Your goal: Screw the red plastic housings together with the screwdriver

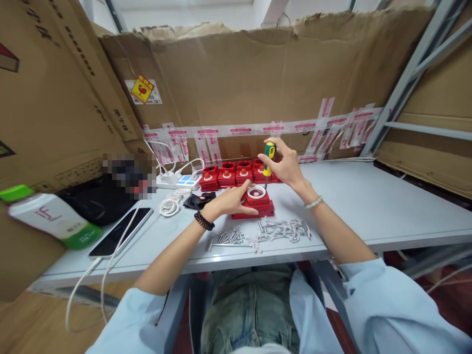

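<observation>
A red box-shaped unit with a white ring on top point(263, 207) rests on the table in front of me. My left hand point(233, 199) lies around its left side, thumb along the front and fingers at the top, gripping it. In my right hand point(283, 164) is a screwdriver point(269, 158) with a green and yellow handle, held upright. Its shaft points down at the right edge of the white ring; the tip's exact contact is hidden. Nearer to me lie a pile of loose screws point(233, 237) and a heap of metal parts with whitish strips point(285, 230).
Several similar red units point(226, 174) stand in a row behind. To the left are a power strip point(184, 181), a coiled white cable point(169, 206), a phone point(121, 232) and a bottle point(51, 216). A cardboard wall point(239, 78) closes off the back; a metal frame point(401, 88) rises right.
</observation>
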The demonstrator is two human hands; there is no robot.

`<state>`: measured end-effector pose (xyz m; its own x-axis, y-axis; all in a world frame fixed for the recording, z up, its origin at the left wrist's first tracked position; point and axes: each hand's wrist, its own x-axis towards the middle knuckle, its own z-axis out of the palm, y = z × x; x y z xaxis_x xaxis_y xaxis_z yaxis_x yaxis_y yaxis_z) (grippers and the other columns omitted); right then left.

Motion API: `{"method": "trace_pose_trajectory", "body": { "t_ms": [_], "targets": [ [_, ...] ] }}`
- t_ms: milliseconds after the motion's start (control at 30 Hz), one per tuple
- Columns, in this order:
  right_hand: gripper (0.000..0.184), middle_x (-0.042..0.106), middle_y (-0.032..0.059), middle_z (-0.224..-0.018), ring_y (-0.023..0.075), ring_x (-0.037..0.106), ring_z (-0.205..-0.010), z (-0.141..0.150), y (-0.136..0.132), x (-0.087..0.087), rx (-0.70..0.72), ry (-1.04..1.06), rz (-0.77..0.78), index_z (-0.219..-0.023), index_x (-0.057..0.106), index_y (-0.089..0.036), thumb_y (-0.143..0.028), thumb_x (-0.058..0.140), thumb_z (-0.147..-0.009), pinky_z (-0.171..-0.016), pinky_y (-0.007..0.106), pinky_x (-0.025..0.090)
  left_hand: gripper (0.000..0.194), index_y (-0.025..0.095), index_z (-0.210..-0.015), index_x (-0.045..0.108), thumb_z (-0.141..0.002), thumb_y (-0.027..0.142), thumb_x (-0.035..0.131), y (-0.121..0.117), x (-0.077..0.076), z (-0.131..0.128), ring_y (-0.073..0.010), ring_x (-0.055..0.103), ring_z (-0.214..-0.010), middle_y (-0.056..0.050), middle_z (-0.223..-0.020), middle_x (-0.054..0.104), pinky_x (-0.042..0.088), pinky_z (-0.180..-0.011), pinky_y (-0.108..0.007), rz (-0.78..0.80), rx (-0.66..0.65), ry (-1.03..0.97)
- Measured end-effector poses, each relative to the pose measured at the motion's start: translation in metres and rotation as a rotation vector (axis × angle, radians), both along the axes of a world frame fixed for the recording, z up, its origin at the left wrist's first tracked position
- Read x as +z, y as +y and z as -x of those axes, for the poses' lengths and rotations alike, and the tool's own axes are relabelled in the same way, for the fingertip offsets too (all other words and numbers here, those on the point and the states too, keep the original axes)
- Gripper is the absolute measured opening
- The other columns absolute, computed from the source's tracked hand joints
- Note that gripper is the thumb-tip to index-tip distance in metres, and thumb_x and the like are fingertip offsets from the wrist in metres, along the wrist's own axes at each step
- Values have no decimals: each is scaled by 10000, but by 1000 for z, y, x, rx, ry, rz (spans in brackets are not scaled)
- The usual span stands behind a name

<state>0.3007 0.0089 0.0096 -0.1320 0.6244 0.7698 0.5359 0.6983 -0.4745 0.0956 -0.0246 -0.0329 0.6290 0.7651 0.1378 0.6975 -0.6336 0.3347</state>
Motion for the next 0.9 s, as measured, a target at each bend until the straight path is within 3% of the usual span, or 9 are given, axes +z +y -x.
{"method": "trace_pose_trajectory", "body": {
  "t_ms": [100,200,300,367,467,567,667,800,900],
  "targets": [
    [429,671,18,-816,203,622,-675,3,-3,0,-176,-90,-53,-1244,573,-258,-454,548,-864,-697,377,501,788,202,-1302,375,-714,635,671,-1,1,-1,-331,653,-1041,-151,-1318,607,462,-836,-380,8,2,1],
    [425,688,34,-1022,209,654,-818,4,-1,-1,-39,-45,-39,-1310,519,-279,-382,470,-901,-774,390,518,784,203,-1299,379,-712,636,667,-1,1,-1,-334,640,-1082,-154,-1333,595,456,-850,-375,13,7,2],
    [443,690,18,-939,189,652,-766,2,1,-4,92,22,10,-1317,492,-277,-398,505,-891,-748,375,537,776,213,-1290,385,-706,639,667,-1,1,-1,-347,622,-1124,-146,-1367,568,456,-867,-390,2,-1,-4],
    [452,692,17,-914,191,637,-722,1,2,-4,16,4,-17,-1288,516,-289,-439,565,-864,-738,387,537,780,218,-1283,389,-695,645,674,-1,1,-1,-350,632,-1102,-140,-1353,577,464,-854,-392,-3,-6,-9],
    [439,683,44,-1094,238,648,-859,-1,0,-2,-107,-56,-77,-1272,538,-308,-448,571,-858,-826,441,519,773,218,-1270,402,-690,643,684,-1,0,0,-344,645,-1069,-142,-1305,609,471,-838,-384,-13,-4,-14],
    [429,676,45,-1111,242,647,-972,-5,-1,1,26,-14,1,-1311,508,-292,-352,482,-887,-880,460,515,779,217,-1269,402,-686,647,687,0,0,-1,-345,647,-1061,-146,-1282,622,472,-838,-387,-14,1,-16],
    [439,685,31,-1015,208,666,-904,-6,-1,3,202,45,77,-1302,512,-273,-325,511,-866,-825,405,544,791,218,-1278,385,-689,654,681,0,0,-1,-348,625,-1117,-153,-1353,575,466,-869,-394,-15,-4,-16],
    [404,684,39,-967,220,648,-820,-1,-2,2,-5,-24,-53,-1170,599,-245,-422,636,-809,-800,405,527,771,212,-1269,387,-704,655,667,0,-1,0,-341,624,-1129,-151,-1355,575,471,-868,-381,-10,-10,-14],
    [405,679,53,-991,246,639,-874,1,-1,1,-111,-73,-67,-1219,576,-251,-415,565,-850,-845,449,504,759,206,-1264,395,-709,648,665,-1,0,0,-339,646,-1082,-151,-1321,596,478,-840,-379,-3,-9,-24]
  ]
}}
